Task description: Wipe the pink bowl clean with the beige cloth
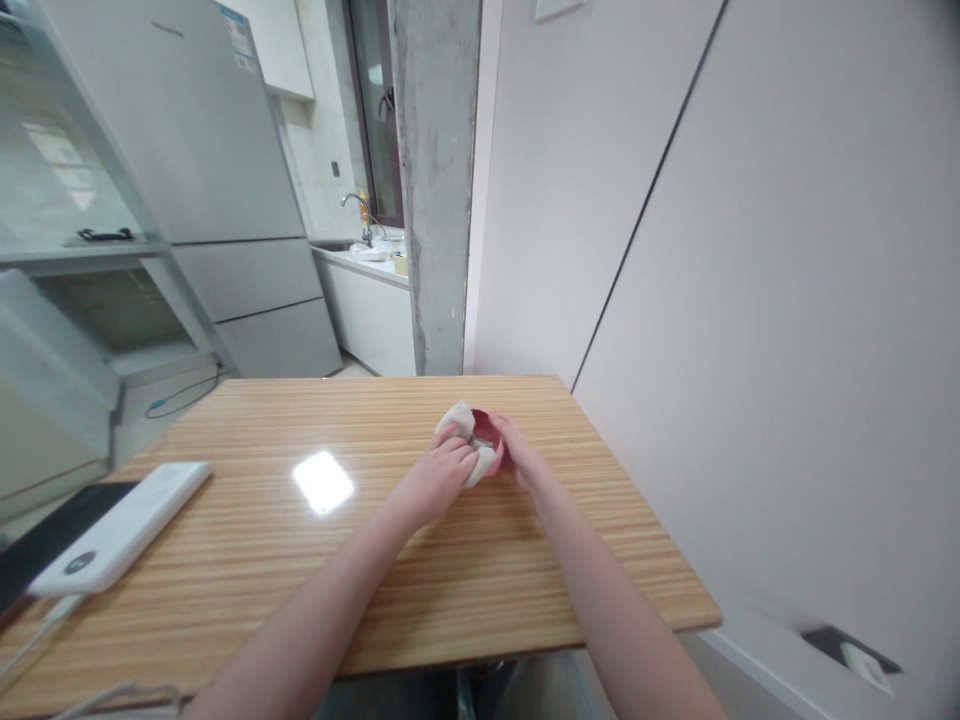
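Observation:
Over the far middle of the wooden table, my right hand grips the right side of a small pink bowl, which is tilted with its opening toward the left. My left hand is closed on a crumpled white cloth, possibly a paper towel, and presses it against the bowl's left rim. Part of the cloth reaches into the opening. Fingers and cloth hide much of the bowl, and its base is out of sight.
On the table at the left lie a white power bank with a cable and a dark flat device. A pale wall stands along the right. Beyond are a fridge and a sink counter.

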A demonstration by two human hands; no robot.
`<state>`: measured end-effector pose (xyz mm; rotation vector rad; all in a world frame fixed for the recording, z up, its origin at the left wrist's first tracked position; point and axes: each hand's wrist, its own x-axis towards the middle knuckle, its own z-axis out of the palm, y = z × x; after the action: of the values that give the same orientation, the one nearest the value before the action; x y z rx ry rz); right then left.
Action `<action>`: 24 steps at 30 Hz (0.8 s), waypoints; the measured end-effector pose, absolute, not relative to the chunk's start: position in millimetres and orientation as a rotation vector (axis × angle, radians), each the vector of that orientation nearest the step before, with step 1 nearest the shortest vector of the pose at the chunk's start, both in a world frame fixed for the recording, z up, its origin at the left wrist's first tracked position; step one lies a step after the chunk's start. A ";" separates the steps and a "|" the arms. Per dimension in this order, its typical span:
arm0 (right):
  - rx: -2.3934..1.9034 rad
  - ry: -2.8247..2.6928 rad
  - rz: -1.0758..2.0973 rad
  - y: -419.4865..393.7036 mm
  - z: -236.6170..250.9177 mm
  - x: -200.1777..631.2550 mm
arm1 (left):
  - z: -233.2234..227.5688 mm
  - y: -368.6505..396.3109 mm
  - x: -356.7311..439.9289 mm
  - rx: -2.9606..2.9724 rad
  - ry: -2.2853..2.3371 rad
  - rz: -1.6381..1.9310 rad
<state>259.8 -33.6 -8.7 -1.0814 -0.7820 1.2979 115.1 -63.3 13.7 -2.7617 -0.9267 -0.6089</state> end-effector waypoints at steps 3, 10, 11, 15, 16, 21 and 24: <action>-1.104 -0.848 1.349 -31.7 -4.6 272.3 | 18.3 -58.9 106.3 -2.822 -0.886 -0.573; -1.001 -0.705 1.221 -44.3 -11.1 243.5 | 24.5 -64.7 116.7 -2.708 -1.136 -0.640; -0.977 -0.701 1.223 -45.3 -12.5 239.2 | 23.1 -65.5 119.2 -2.676 -1.133 -0.630; -0.941 -0.750 1.262 -41.2 -13.9 242.3 | 16.4 -63.6 120.2 -2.670 -1.083 -0.664; -0.961 -0.772 1.277 -39.0 -12.8 247.7 | 15.5 -62.2 118.0 -2.711 -1.043 -0.670; -0.986 -0.919 1.472 -34.9 -4.4 273.8 | 19.0 -58.5 107.3 -2.959 -0.823 -0.617; -0.976 -0.892 1.444 -40.4 -3.8 269.5 | 23.4 -60.1 107.7 -2.981 -0.869 -0.634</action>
<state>269.5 -40.4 -3.8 -0.9760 -0.8919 1.4437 107.7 -60.1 23.4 -2.9808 -0.8692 -0.6344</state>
